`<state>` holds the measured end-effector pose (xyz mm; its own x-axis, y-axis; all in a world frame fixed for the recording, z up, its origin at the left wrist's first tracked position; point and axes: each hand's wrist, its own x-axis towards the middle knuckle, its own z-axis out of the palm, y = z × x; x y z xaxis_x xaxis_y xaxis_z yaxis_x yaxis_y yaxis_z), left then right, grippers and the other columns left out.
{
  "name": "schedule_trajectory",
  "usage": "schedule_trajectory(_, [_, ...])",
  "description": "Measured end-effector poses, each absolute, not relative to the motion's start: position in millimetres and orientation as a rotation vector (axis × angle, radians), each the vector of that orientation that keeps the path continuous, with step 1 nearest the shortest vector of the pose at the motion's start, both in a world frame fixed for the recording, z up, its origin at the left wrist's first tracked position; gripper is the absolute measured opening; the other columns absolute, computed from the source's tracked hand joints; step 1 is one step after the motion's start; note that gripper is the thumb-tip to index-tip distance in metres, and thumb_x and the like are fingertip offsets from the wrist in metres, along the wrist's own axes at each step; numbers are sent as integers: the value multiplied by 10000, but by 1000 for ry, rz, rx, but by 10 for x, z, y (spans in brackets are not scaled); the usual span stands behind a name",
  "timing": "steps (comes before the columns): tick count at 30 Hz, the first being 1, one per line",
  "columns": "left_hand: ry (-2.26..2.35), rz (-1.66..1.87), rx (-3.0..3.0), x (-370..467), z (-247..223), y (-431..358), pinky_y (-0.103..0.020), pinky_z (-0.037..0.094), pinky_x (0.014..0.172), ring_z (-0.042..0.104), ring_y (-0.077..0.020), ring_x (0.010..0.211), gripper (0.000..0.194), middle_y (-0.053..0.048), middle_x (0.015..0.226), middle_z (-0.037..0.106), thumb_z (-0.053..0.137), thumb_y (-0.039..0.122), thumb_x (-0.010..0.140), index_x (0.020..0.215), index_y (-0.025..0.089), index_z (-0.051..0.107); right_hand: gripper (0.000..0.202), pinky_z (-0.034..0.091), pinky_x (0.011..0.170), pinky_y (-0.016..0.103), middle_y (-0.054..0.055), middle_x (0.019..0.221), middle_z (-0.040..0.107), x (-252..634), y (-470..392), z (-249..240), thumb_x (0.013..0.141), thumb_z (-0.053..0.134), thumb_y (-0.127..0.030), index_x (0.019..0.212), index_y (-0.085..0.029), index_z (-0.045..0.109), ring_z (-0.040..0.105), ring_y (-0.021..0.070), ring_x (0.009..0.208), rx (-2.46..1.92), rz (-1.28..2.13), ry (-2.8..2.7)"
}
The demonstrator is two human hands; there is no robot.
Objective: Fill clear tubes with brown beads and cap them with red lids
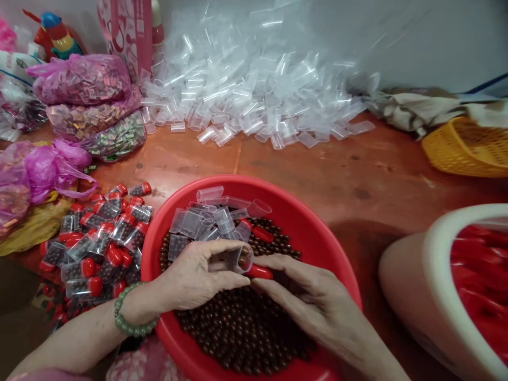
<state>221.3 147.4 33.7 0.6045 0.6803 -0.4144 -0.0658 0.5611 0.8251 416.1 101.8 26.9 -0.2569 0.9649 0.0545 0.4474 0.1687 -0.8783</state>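
A clear plastic tube [243,259] with a few brown balls inside is held in my left hand [194,275], its open end facing right. My right hand [307,291] pinches a red cap [261,272] right beside the tube's mouth. Both hands are over a red basin [329,241]. Brown balls [242,330] cover the basin's bottom. Clear tubes [190,223] are piled on the balls at the back left, and another red cap [263,234] lies near them.
Filled, red-capped tubes [101,241] heap left of the basin. Bags of small pieces [85,84] stand behind them. Many clear tubes [254,100] lie along the wall. At right are a white bucket [420,275] of red caps and a yellow basket [464,151].
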Motion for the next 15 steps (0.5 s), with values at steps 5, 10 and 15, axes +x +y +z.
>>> schedule_trajectory(5, [741, 556, 1027, 2119, 440, 1551, -356, 406, 1043, 599, -208, 1158, 442, -121, 1247, 656, 650, 198, 803, 1234, 118, 592, 173, 538, 555, 169, -6, 666, 700, 4174, 930, 321, 932, 527, -324, 975, -218, 656, 673, 117, 591, -1388, 1383, -1427])
schedule_trajectory(10, [713, 535, 1172, 2102, 456, 1523, -353, 428, 997, 618, -187, 1088, 352, -134, 1170, 678, 532, 200, 886, 1223, 109, 579, 143, 548, 594, 175, 4, 708, 713, 4216, 913, 280, 895, 594, -327, 967, -217, 652, 670, 112, 611, -1295, 1368, -1068])
schedule_trajectory(15, [698, 563, 1116, 2159, 410, 1486, -336, 456, 940, 637, -168, 998, 279, -91, 1060, 691, 560, 164, 856, 1131, 138, 605, 136, 548, 591, 179, 2, 712, 709, 4174, 939, 279, 851, 659, -299, 956, -213, 673, 663, 104, 594, -1243, 1307, -978])
